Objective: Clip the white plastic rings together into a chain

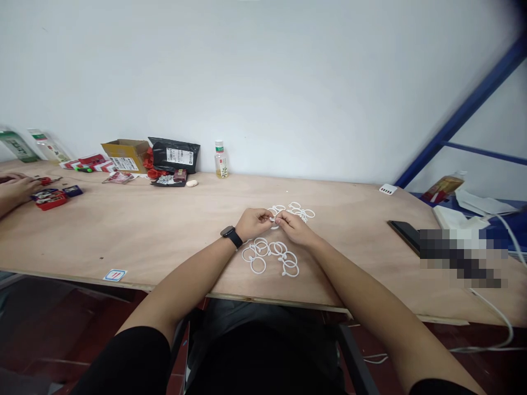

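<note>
Head view: left hand (253,224) and right hand (293,228) together, fingertips pinched on a small white plastic ring (272,218) near the middle of the plywood surface (123,233). A tangled cluster of white plastic rings (300,212) just far of the hands, a looser cluster of white plastic rings (267,257) just near. Best with a light fingertip pinch, clear of neighbouring rings. Exact grip hidden behind the fingers.
</note>
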`<state>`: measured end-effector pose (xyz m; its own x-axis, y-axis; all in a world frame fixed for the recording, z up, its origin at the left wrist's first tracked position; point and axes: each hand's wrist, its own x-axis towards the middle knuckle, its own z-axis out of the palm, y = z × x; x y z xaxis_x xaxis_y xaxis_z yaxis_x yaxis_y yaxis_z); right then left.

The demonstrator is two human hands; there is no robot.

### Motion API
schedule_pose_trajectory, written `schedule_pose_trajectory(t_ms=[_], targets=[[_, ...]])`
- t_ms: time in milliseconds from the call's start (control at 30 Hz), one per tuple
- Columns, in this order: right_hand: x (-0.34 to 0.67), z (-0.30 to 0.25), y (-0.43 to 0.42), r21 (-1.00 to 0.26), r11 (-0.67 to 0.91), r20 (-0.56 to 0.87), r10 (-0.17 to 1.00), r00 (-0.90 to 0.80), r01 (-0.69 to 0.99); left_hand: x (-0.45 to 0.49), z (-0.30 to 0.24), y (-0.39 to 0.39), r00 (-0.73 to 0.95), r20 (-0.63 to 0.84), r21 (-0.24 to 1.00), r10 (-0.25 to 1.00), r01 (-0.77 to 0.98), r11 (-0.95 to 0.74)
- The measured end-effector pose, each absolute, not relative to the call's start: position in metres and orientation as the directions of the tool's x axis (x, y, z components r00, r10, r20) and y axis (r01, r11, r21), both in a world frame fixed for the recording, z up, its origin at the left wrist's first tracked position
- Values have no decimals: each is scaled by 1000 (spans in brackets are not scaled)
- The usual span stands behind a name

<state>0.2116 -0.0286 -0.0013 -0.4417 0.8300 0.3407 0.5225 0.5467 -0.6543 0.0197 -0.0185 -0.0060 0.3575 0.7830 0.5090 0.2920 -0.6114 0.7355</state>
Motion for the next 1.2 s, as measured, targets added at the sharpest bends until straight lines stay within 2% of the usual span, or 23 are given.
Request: schedule_pose_trajectory(t_ms=[333, 400, 467, 533, 567, 600, 667, 767, 833, 900, 1033, 1200], targets=[[203, 4, -36, -553, 573, 331, 817, -472, 604, 20, -7, -16, 332, 542, 693, 772, 342, -635], [207, 5, -34, -515, 538, 358, 842, -404, 667, 18, -6, -16, 350, 596, 639, 723, 339, -691], [215, 6, -29, -498, 430, 380, 889, -256, 753, 17, -4, -17, 392, 638, 577, 663, 327, -749], [223, 7, -23, -541, 317, 367, 922, -120, 779, 16, -3, -19, 450, 640, 538, 622, 315, -782], [226, 8, -21, -579, 298, 343, 934, -105, 759, 16, -2, -19, 476, 634, 524, 610, 315, -791], [229, 8, -20, -623, 307, 307, 942, -136, 719, 16, -2, -20, 495, 628, 512, 600, 317, -798], [231, 9, -21, -715, 361, 209, 928, -309, 599, 17, -3, -20, 499, 628, 496, 597, 335, -801], [229, 9, -27, -797, 367, 16, 807, -590, 480, 17, -4, -18, 463, 627, 499, 626, 379, -780], [226, 9, -31, -798, 341, -96, 742, -664, 497, 16, -6, -16, 443, 620, 509, 648, 401, -762], [223, 8, -35, -787, 335, -131, 729, -672, 517, 15, -7, -14, 436, 607, 521, 664, 412, -747], [217, 6, -35, -758, 388, -40, 775, -631, 524, 15, -7, -14, 458, 591, 522, 664, 410, -747], [215, 0, -28, -664, 409, 157, 895, -418, 626, 15, -4, -16, 497, 628, 506, 599, 323, -799]])
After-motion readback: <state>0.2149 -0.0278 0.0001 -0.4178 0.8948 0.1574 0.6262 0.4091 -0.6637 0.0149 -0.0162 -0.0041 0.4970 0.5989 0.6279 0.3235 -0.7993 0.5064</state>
